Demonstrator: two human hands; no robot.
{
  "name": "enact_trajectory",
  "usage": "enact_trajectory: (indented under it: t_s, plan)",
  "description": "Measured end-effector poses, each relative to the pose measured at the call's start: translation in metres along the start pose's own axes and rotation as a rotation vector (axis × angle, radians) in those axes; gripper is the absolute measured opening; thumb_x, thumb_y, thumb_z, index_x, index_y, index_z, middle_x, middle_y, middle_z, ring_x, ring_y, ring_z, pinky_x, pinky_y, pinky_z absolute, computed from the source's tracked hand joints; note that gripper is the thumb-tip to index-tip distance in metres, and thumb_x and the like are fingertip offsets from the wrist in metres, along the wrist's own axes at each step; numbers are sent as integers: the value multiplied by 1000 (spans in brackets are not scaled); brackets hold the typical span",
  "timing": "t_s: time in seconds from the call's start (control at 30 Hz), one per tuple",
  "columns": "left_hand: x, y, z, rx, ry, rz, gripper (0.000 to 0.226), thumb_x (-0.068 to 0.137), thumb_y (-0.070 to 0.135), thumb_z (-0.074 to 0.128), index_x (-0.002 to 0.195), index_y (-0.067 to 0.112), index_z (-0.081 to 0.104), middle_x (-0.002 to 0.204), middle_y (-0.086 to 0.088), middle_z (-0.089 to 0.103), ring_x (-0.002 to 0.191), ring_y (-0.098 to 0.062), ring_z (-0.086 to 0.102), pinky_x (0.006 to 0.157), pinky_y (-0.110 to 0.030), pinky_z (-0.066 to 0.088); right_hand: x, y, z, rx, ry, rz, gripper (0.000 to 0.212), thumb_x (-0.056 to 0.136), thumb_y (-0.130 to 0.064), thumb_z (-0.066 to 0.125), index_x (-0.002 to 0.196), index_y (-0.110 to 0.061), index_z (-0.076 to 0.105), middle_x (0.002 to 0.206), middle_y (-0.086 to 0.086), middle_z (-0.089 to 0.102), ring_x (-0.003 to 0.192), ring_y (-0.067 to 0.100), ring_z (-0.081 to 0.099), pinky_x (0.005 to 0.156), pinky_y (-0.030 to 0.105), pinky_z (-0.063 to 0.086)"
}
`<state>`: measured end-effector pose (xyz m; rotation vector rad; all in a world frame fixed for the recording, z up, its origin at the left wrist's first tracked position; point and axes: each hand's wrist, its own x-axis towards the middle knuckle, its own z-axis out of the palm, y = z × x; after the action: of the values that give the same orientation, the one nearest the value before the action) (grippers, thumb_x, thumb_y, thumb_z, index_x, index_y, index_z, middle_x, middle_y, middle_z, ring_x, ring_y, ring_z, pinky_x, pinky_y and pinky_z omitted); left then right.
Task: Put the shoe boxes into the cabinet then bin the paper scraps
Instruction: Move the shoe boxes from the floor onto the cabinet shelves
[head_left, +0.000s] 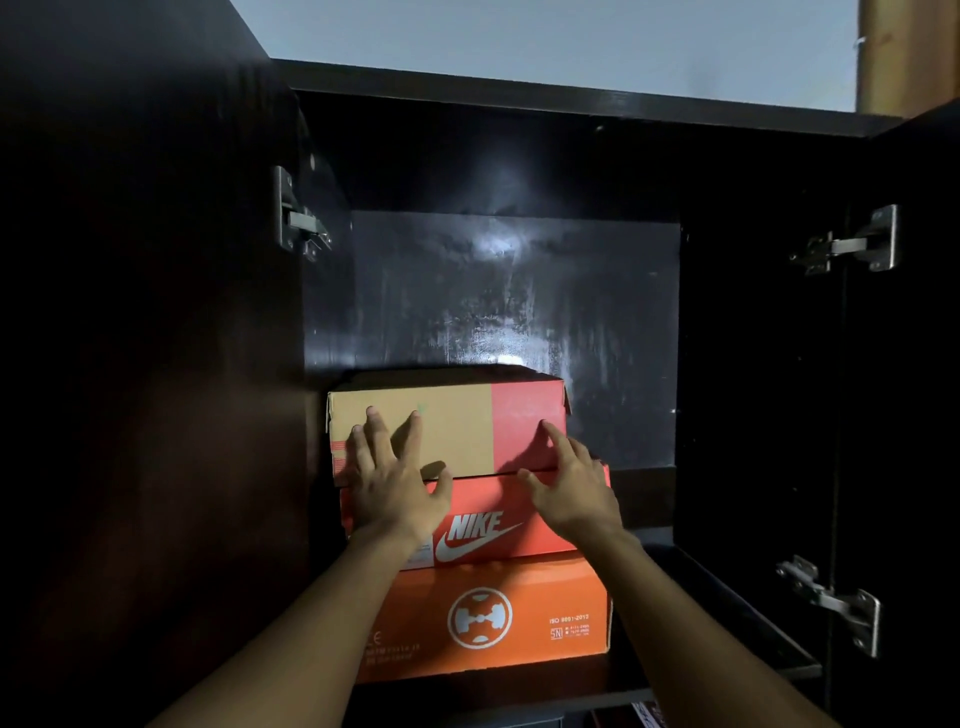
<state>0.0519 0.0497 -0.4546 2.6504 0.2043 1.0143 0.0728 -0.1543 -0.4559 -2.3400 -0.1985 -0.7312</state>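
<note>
Three shoe boxes are stacked at the left of the dark cabinet's shelf (727, 587). An orange box (530, 597) lies at the bottom, a red Nike box (488, 499) sits on it, and a tan and red box (462, 421) lies on top. My left hand (389, 478) presses flat with spread fingers on the front of the top box, overlapping the Nike box. My right hand (571, 488) touches the red end of the top box with straight fingers. No paper scraps are in view.
Both cabinet doors stand open, the left door (145, 364) and the right door (904, 395), with metal hinges (852, 244) on them. To the right of the stack the shelf is bare. A red and black object (649, 714) shows below the shelf.
</note>
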Motion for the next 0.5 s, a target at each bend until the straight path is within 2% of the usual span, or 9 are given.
enact_trajectory:
  t_s: [0.1, 0.17, 0.23, 0.3, 0.37, 0.43, 0.5]
  plan:
    - [-2, 4, -10, 15, -21, -18, 81, 89, 56, 50, 154, 39, 4, 162, -9, -16, 148, -36, -9, 117, -49, 23, -5, 5, -13, -37, -24, -12, 65, 92, -53, 56, 151, -37, 31, 154, -5, 38, 140, 25, 34, 109, 52, 37]
    - [-2, 11, -19, -17, -54, -40, 75, 88, 56, 52, 152, 35, 19, 161, -12, -9, 147, -38, 0, 117, -47, 22, -12, 8, -22, -15, -22, -20, 60, 91, -55, 55, 146, -35, 41, 148, -5, 46, 136, 22, 41, 106, 49, 41]
    - [-2, 19, -28, -159, -113, -71, 65, 87, 53, 56, 145, 28, 39, 159, -13, 9, 144, -35, 19, 114, -41, 29, -22, 10, -33, 14, 6, -26, 57, 89, -58, 56, 141, -35, 48, 139, -6, 54, 129, 20, 51, 101, 45, 47]
    - [-4, 29, -36, -356, -174, -67, 56, 86, 50, 60, 135, 22, 52, 148, -8, 39, 131, -28, 44, 107, -36, 40, -35, 11, -47, 30, 28, -20, 56, 88, -59, 56, 139, -35, 51, 135, -6, 58, 125, 19, 54, 100, 42, 48]
    - [-17, 42, -44, -498, -237, -15, 52, 87, 45, 62, 131, 17, 57, 130, -6, 60, 113, -24, 59, 98, -30, 46, -51, 13, -62, 24, 29, -4, 56, 89, -60, 57, 138, -33, 53, 135, -4, 58, 123, 18, 55, 100, 40, 48]
    - [-39, 58, -53, -561, -287, 70, 43, 89, 40, 63, 124, 16, 63, 110, -5, 68, 102, -22, 64, 90, -26, 47, -74, 15, -77, 36, 26, 7, 61, 84, -66, 55, 135, -31, 55, 131, -5, 62, 120, 16, 58, 99, 40, 50]
    - [-66, 70, -56, -597, -320, 141, 34, 88, 39, 64, 116, 20, 67, 103, -4, 69, 98, -21, 64, 86, -27, 48, -104, 20, -92, 59, 31, 33, 65, 81, -68, 57, 133, -29, 57, 128, -3, 65, 119, 15, 60, 100, 40, 50]
